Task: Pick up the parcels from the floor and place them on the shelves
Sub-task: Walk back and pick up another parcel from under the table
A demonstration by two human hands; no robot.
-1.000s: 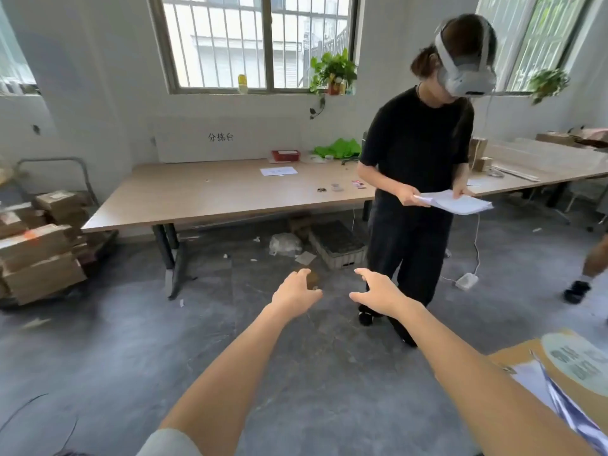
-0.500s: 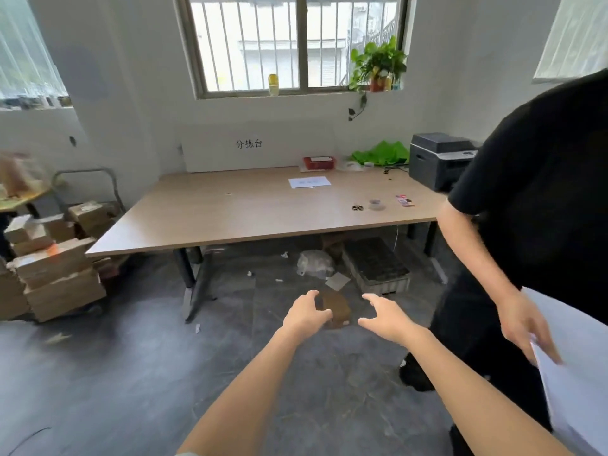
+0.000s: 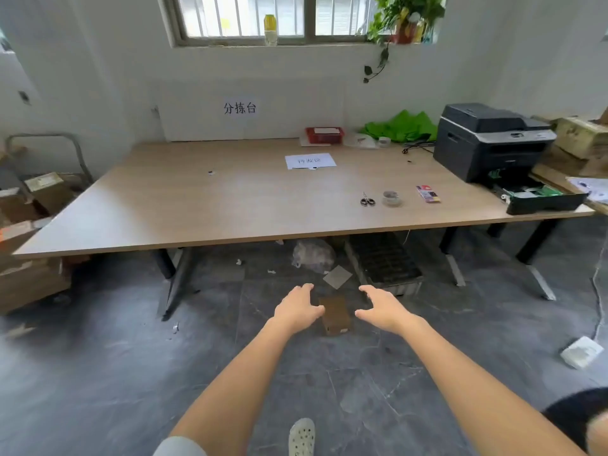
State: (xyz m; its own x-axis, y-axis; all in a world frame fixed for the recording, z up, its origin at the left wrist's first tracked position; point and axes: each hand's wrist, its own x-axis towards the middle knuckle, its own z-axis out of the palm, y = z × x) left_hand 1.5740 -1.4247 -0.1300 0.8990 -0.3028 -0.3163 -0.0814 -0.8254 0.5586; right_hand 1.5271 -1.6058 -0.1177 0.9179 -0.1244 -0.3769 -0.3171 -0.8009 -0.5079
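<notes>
A small brown cardboard parcel (image 3: 335,314) lies on the dark grey floor in front of the long wooden table (image 3: 256,205). My left hand (image 3: 297,307) reaches out on its left side, fingers spread, holding nothing. My right hand (image 3: 381,306) is stretched out on its right side, also open. Both hands hover near the parcel with a gap to it. No shelves are in view.
Stacked cardboard boxes (image 3: 29,255) and a trolley stand at the left. A black crate (image 3: 383,263) and a plastic bag (image 3: 312,255) lie under the table. A printer (image 3: 493,143) sits at the table's right end. Another person's dark clothing (image 3: 582,419) shows at bottom right.
I have moved closer to the table and the parcel. The other person has slipped out of view to the bottom right. Both hands stay open and spread slightly wider around the parcel.
</notes>
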